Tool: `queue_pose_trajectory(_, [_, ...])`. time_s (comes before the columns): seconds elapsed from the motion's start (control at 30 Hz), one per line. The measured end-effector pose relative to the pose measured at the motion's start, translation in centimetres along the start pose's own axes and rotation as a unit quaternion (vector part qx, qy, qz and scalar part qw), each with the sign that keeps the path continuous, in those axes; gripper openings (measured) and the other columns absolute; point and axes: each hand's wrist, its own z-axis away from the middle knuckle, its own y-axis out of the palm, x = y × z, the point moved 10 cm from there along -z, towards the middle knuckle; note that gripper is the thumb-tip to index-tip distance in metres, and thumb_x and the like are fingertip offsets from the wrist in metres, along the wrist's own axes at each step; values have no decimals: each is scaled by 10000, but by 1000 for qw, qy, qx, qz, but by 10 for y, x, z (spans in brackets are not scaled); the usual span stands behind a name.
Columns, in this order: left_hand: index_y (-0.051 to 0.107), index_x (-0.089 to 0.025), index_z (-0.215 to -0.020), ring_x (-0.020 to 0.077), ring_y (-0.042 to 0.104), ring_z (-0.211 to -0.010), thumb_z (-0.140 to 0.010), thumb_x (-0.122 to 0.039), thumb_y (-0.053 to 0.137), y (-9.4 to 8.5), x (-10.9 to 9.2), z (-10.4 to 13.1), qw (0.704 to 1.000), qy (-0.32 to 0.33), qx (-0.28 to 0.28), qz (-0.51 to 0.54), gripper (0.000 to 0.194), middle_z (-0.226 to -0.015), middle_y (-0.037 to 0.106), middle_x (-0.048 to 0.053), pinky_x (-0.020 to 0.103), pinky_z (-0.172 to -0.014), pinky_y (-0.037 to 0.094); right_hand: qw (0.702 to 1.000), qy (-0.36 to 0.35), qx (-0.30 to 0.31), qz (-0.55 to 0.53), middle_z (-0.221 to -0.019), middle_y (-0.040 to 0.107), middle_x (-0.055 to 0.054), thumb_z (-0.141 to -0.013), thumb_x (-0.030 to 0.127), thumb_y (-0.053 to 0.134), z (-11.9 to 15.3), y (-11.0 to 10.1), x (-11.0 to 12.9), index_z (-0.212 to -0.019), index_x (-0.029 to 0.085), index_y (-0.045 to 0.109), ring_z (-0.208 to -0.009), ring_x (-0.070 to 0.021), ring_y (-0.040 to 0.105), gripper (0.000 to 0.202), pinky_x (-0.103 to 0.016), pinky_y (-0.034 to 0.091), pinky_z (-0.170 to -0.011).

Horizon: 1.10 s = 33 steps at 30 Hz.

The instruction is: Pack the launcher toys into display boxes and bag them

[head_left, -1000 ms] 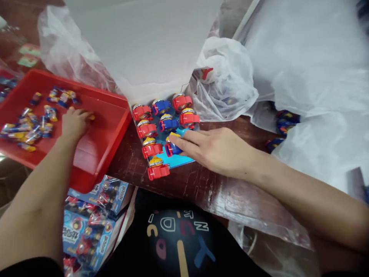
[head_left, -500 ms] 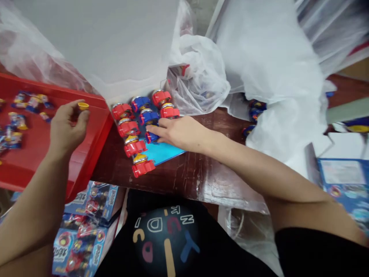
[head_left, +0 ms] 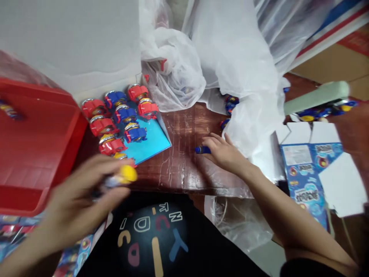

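Gripping yellow cap in my left hand, near. Right hand pinches blue piece on table, right of toys.

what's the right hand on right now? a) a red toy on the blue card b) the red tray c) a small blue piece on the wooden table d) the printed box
c, the right hand has its fingers on a small blue piece lying on the wooden table, apart from the blue card.
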Motion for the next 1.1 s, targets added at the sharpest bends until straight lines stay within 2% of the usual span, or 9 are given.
queue_pose_trajectory(0.13, [667, -283, -1275, 149, 719, -1005, -1016, -285, 666, 68, -16, -7, 993, -26, 62, 98, 259, -1118, 740, 12, 285, -878, 607, 945, -158, -64, -278, -1300, 655, -151, -985, 328, 677, -11, -59, 78, -1272, 197, 548, -1123, -234, 687, 340, -415, 617, -904])
queue_pose_trajectory(0.23, [688, -268, -1229, 109, 695, -963, -1034, -255, 640, 81, -12, -10, 988, -44, 78, 128, 201, -1080, 730, -10, 244, -865, 571, 912, -269, -125, -281, -1253, 621, -128, -983, 273, 677, -9, -91, 123, -1263, 200, 611, -1141, -211, 646, 297, -330, 601, -866])
queue_pose_trajectory(0.33, [697, -251, -1184, 104, 670, -942, -1049, -263, 617, 79, -11, -8, 985, -47, 94, 138, 158, -1061, 713, -7, 239, -838, 551, 909, -316, -156, -222, -1172, 615, -122, -1009, 309, 659, -8, -95, 143, -1301, 179, 653, -1078, -211, 616, 319, -349, 581, -873])
queue_pose_trajectory(0.5, [662, -203, -1197, 141, 648, -1002, -1060, -227, 580, 81, -19, -3, 990, -6, 101, 98, 161, -1093, 694, 40, 273, -877, 564, 907, -335, -150, -206, -1041, 638, -79, -1021, 377, 657, -13, -93, 155, -1122, 188, 681, -982, -195, 599, 216, -337, 548, -822])
queue_pose_trajectory(0.6, [619, -116, -1281, 193, 660, -993, -1061, -219, 562, 78, -32, 5, 993, 102, 55, -25, 250, -1119, 695, 120, 328, -851, 592, 885, -288, -79, -357, -975, 648, -46, -965, 434, 738, -25, -88, 154, -1004, 187, 607, -907, -165, 610, 282, -311, 537, -791])
queue_pose_trajectory(0.73, [554, -7, -1380, 227, 671, -853, -1007, -173, 655, 73, -49, 27, 948, 263, -13, -177, 420, -987, 724, 129, 381, -726, 571, 832, -155, 15, -533, -953, 633, -9, -903, 411, 813, -40, -71, 145, -987, 190, 561, -847, -130, 619, 345, -273, 534, -771])
queue_pose_trajectory(0.83, [526, -80, -1449, 205, 685, -890, -999, -170, 682, 62, -41, 26, 954, 249, -19, -167, 485, -1042, 739, 106, 355, -752, 573, 824, -132, 31, -551, -1131, 640, -49, -869, 431, 842, -40, -70, 142, -1218, 190, 563, -1001, -165, 658, 508, -292, 563, -859])
queue_pose_trajectory(0.97, [536, -157, -1465, 222, 694, -1021, -1001, -228, 692, 38, -32, 15, 969, 179, -51, -163, 495, -1133, 717, 115, 363, -906, 613, 854, -135, 36, -501, -1258, 659, -83, -920, 502, 773, -36, -71, 137, -1474, 220, 427, -1018, -195, 689, 711, -313, 595, -844])
queue_pose_trajectory(1.1, [457, -195, -1571, 278, 689, -1122, -967, -401, 743, 17, -34, 14, 960, 189, -62, -198, 699, -1261, 701, 148, 419, -947, 601, 904, -161, -81, -387, -1268, 668, -96, -977, 446, 712, -30, -97, 125, -1467, 222, 464, -1041, -210, 693, 593, -339, 598, -878])
